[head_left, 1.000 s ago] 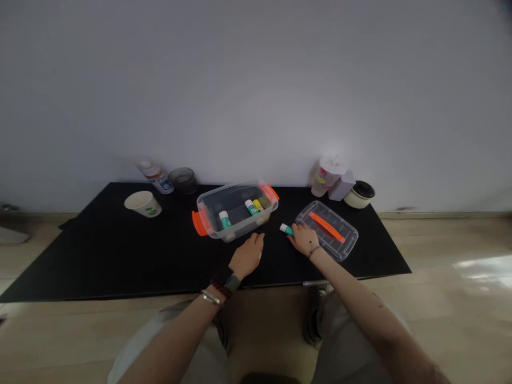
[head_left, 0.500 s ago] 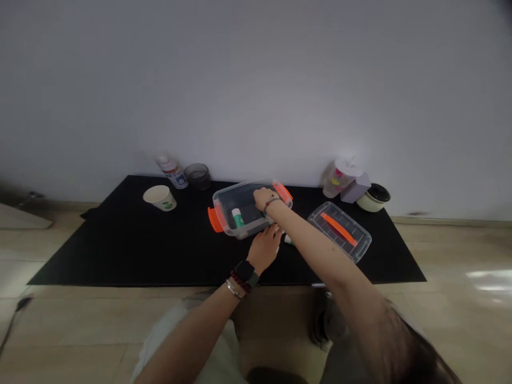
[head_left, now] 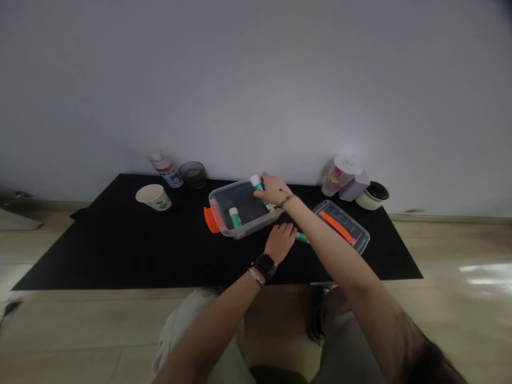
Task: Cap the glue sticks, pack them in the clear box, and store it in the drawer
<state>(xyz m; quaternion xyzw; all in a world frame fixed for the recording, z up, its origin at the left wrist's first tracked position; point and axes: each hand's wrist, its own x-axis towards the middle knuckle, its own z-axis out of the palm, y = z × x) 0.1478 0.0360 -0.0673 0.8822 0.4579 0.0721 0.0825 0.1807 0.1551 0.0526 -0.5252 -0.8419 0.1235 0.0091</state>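
My right hand (head_left: 276,191) is closed on a green glue stick with a white cap (head_left: 256,181), holding it tilted over the right part of an open clear plastic box (head_left: 250,230). A second green glue stick (head_left: 236,218) leans inside the box at its left end. In front of the box, my left hand (head_left: 281,239) has its fingers curled at the near end of a third green glue stick (head_left: 303,238), low over the table. My right forearm partly covers that stick. Something small and yellowish (head_left: 272,208) shows below my right hand; I cannot tell what.
A clear lid with an orange handle (head_left: 338,228) lies to the right on the black table (head_left: 120,256). Along the back stand a paper cup (head_left: 154,197), spray can (head_left: 168,169), dark glass (head_left: 193,175), lidded tumbler (head_left: 335,176), pale box (head_left: 355,186) and cream pot (head_left: 372,196).
My right hand has risen from inside the box, and the glue stick in it now shows. My left hand has moved right, and the glue stick by its fingers has shifted right too.
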